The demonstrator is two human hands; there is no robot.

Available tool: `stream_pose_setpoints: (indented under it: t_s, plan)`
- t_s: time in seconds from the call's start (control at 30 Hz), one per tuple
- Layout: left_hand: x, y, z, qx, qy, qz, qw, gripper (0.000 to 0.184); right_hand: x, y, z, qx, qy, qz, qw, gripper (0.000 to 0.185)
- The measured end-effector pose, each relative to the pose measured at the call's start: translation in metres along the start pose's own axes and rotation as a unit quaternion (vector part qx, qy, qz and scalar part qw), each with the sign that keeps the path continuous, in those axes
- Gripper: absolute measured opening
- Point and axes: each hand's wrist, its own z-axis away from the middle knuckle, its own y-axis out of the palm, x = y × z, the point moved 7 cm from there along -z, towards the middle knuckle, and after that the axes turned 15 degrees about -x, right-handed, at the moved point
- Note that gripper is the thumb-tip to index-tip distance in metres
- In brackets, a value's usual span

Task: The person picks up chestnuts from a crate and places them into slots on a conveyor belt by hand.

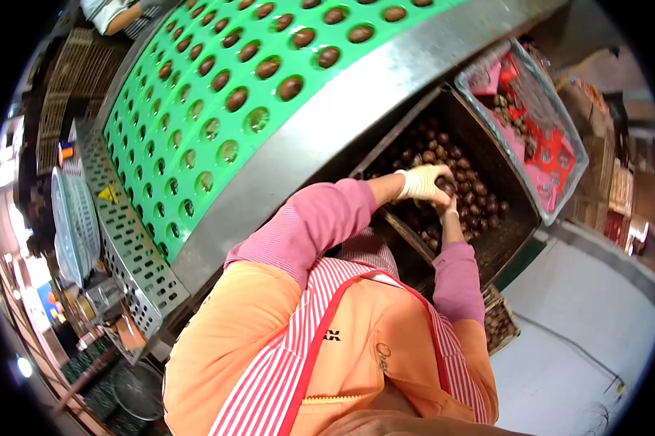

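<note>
Dark brown, egg-shaped, glossy fruit-like pieces (480,190) are heaped in a deep brown box (520,231). Over the heap my two hands meet. My left hand (420,183), in a pale glove or wrap with bare fingertips, is closed around a dark brown round fruit (446,187). My right hand (449,208) comes up against it from below. Its fingers curl in at the same fruit and are partly hidden. The exact kind of fruit cannot be made out.
A green sheet with cups (222,134) holding similar brown pieces slopes behind a broad metal rim (306,138). A grey lined crate (571,138) with red and pink material stands beside the box. Baskets (77,225) are at left. Another person's arm (124,18) shows top left.
</note>
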Motion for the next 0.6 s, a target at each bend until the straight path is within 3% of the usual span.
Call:
stream_pose_setpoints:
  t_s: [0.03,0.07,0.1,0.17,0.2,0.23,0.3,0.33,0.37,0.43,0.5,0.57,0.6]
  plan:
    - [-0.033,-0.016,0.028,0.011,-0.025,0.154,0.988,0.058,0.016,0.006,0.008,0.051,-0.082,0.07,0.993,0.044]
    - [-0.047,-0.033,0.047,0.015,-0.008,0.217,0.976,0.056,0.03,0.018,0.027,0.099,-0.163,0.139,0.972,0.04]
    - [-0.066,-0.057,0.076,0.042,-0.055,0.302,0.951,0.059,0.052,0.029,0.06,0.111,-0.224,0.106,0.963,0.042]
    - [-0.055,-0.101,0.103,-0.011,0.04,0.415,0.909,0.062,0.093,0.061,0.173,0.126,-0.19,-0.037,0.973,0.048]
    - [-0.054,-0.129,0.129,-0.028,0.048,0.444,0.894,0.064,0.106,0.071,0.203,0.177,-0.171,0.01,0.969,0.053]
    - [-0.051,-0.159,0.158,-0.043,0.057,0.472,0.879,0.066,0.117,0.094,0.22,0.218,-0.176,-0.035,0.959,0.055]
    - [-0.015,-0.223,0.211,-0.186,0.089,0.365,0.908,0.07,0.135,0.129,0.227,0.235,-0.298,0.085,0.921,0.053]
    - [0.005,-0.262,0.243,-0.29,0.134,0.216,0.923,0.07,0.145,0.165,0.273,0.214,-0.43,0.118,0.869,0.053]
    - [0.023,-0.295,0.278,-0.385,0.169,0.059,0.905,0.07,0.144,0.201,0.311,0.241,-0.461,0.177,0.835,0.053]
    - [0.073,-0.334,0.342,-0.467,0.054,0.197,0.861,0.072,0.123,0.27,0.371,0.296,-0.406,0.25,0.828,0.054]
    - [0.12,-0.37,0.389,-0.542,0.014,0.152,0.826,0.064,0.086,0.339,0.411,0.391,-0.347,0.263,0.811,0.052]
    - [0.135,-0.396,0.414,-0.568,-0.058,-0.165,0.804,0.059,0.043,0.406,0.435,0.466,-0.353,0.28,0.761,0.05]
    - [0.143,-0.4,0.416,-0.568,-0.069,-0.186,0.799,0.054,0.02,0.432,0.439,0.482,-0.312,0.307,0.759,0.052]
